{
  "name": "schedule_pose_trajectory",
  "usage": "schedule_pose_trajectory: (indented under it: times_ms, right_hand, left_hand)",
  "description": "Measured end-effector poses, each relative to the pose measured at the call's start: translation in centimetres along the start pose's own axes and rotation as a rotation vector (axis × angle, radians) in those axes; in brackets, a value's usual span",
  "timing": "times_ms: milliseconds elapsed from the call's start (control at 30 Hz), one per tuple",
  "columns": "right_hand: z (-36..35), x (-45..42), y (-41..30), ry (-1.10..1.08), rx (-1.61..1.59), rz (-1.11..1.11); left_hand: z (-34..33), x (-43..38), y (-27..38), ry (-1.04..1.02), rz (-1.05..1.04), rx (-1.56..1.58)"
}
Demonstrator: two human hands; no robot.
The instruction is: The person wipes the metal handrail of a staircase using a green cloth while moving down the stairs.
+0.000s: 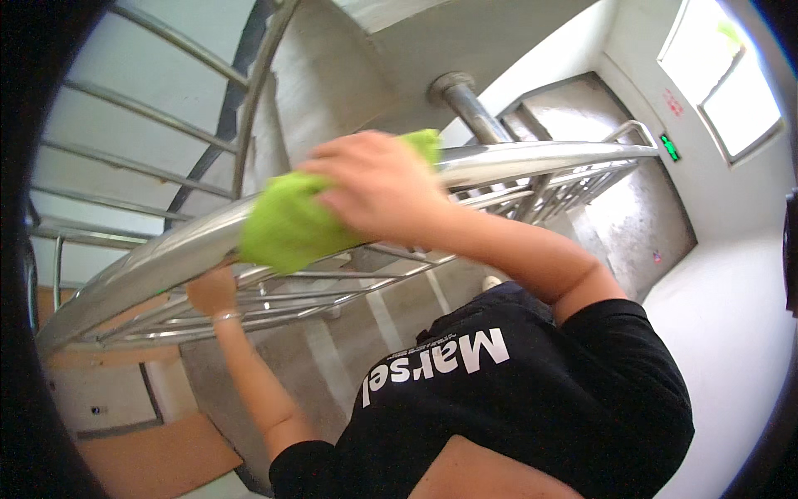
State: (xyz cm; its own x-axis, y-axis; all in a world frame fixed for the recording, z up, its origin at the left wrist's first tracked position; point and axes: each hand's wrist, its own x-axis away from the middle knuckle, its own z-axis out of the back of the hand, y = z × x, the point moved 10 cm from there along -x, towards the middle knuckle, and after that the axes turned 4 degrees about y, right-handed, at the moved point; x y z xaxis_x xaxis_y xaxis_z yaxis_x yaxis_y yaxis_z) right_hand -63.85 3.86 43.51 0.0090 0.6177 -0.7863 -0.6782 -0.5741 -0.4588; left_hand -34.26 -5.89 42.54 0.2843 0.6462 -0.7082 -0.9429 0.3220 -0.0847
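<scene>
A stainless steel handrail [174, 252] slopes across the stairwell in front of me. On its upper middle stretch my right hand [374, 187] presses a bright green cloth [293, 231], which drapes around the tube. The right hand is slightly blurred. Farther left, my left hand [213, 292] grips the railing just below the handrail, with a thin bracelet at the wrist. The handrail hides most of its fingers.
Thin steel bars [330, 299] run under the handrail, beside concrete steps [355, 337]. Another railing [249, 118] rises at upper left. A capped steel post [477, 112] joins the rail. A landing [648, 218], a lit green exit sign [669, 147] and a window [735, 93] are at right.
</scene>
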Motion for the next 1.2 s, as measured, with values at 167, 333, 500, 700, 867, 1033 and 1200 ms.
schedule_pose_trajectory:
  times_ms: [167, 333, 500, 700, 867, 1033, 1200]
  right_hand:
    - [12.3, 15.4, 19.1, 0.077, 0.367, -0.538]
    - [23.4, 21.7, 26.5, 0.209, 0.509, -0.819]
    - [19.9, 14.0, 21.0, 0.321, 0.069, -1.003]
    - [5.8, 10.4, 20.3, -0.678, 0.020, -0.845]
    - [4.3, 7.4, 26.1, -0.406, 0.232, -0.724]
    - [5.4, 8.3, 28.2, -0.330, 0.055, -0.736]
    - [6.6, 10.7, 19.6, -0.732, 0.086, -0.553]
  left_hand:
    - [-0.2, -0.1, -0.8, -0.059, 0.120, -0.250]
    - [-0.8, -0.3, -0.6, -0.015, 0.040, -0.245]
    - [-1.7, 0.8, -2.7, -0.078, 0.012, -0.294]
    - [-0.6, 0.3, -0.1, 0.041, -0.135, -0.312]
    - [1.1, 0.5, 0.9, 0.194, -0.176, -0.270]
    - [-2.3, 0.1, -1.3, -0.080, 0.014, -0.291]
    - [-0.8, 0.9, -1.9, -0.028, -0.016, -0.257]
